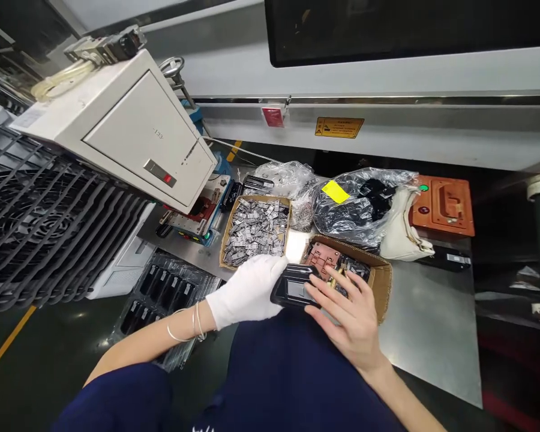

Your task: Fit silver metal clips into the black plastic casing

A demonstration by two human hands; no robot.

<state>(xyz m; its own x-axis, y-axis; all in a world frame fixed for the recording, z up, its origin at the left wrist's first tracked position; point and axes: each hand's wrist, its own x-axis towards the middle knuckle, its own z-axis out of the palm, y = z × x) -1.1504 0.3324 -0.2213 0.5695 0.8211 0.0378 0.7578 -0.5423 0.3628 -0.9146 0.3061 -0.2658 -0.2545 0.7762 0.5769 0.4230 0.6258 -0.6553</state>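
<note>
Well, the white-gloved left hand and the bare right hand are together, gripping a black plastic casing with a pale rectangular window between them, the right one spread across its top. The casing sits above the near edge of the metal-topped desk. Just behind it, an open cardboard box holds a copper-coloured plate, and a cardboard tray of silver metal parts lies to the left. Toward the far edge are a clear bag of black parts and an orange case.
</note>
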